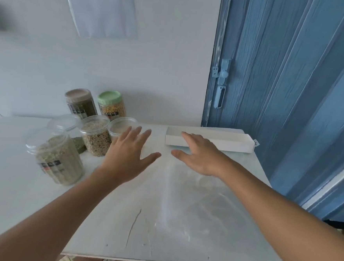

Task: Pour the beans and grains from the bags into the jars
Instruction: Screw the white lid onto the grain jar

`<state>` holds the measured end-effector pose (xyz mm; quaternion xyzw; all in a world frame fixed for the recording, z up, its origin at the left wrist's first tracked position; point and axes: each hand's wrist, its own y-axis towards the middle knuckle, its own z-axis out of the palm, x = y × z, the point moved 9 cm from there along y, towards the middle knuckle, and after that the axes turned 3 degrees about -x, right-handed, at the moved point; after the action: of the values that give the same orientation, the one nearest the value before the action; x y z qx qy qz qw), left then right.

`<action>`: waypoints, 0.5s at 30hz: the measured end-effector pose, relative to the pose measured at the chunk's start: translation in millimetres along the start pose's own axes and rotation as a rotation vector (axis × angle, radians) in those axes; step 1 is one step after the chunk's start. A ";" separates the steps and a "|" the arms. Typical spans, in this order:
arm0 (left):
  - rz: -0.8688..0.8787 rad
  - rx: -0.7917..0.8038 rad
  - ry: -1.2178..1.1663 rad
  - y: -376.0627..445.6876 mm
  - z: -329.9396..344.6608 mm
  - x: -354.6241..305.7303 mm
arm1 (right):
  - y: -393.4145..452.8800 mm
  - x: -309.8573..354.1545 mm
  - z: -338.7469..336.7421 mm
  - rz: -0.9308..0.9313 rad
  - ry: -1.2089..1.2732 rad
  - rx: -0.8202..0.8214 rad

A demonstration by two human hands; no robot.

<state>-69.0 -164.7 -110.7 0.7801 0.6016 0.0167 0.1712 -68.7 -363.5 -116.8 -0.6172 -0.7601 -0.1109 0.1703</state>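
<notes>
Left hand (127, 153), fingers straight and spread, palm down, holding nothing, above the white table (120, 218); right hand (199, 154), fingers likewise straight and loosely spread, holding nothing, its fingertips over the near edge of a shallow white box (227, 141), contact not discernible; a clear plastic bag (190, 203), flat and seemingly empty, lies on the table at 6 o'clock of the right hand, partly under the right forearm, its long axis running roughly 12 to 6 o'clock, which end is the mouth not discernible; jars grouped at 9 to 11 o'clock of the left hand: an open labelled jar (60, 159) of pale grain, nearest the viewer, well apart from the hand at 9 o'clock; an open jar of brown grain (96, 137) just beside the left fingers at 10 o'clock; an empty clear jar (121, 127), partly hidden behind the fingertips at 12 o'clock; a clear lid (65, 121) behind the labelled jar; a brown-lidded jar (80, 102) of dark contents and a green-lidded jar (112, 104) of yellow contents at the rear by the wall; all jars upright, long axes vertical, mouths upward; white box long axis 9 to 3 o'clock, at 12 o'clock of the right hand; blue door (282, 77) beyond the table at right
</notes>
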 end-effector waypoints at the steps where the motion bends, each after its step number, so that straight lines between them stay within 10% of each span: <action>1: -0.015 -0.026 0.024 -1.2 -10.4 11.2 | 8.3 14.7 1.1 -0.032 -0.006 0.004; 15: -0.321 -0.238 0.135 -64.3 -88.7 153.8 | 64.9 176.2 65.7 -0.328 -0.066 0.114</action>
<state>-107.2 16.5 -73.4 0.6457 0.7220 0.1124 0.2218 -45.1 -166.1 -110.1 -0.4773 -0.8610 -0.0735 0.1595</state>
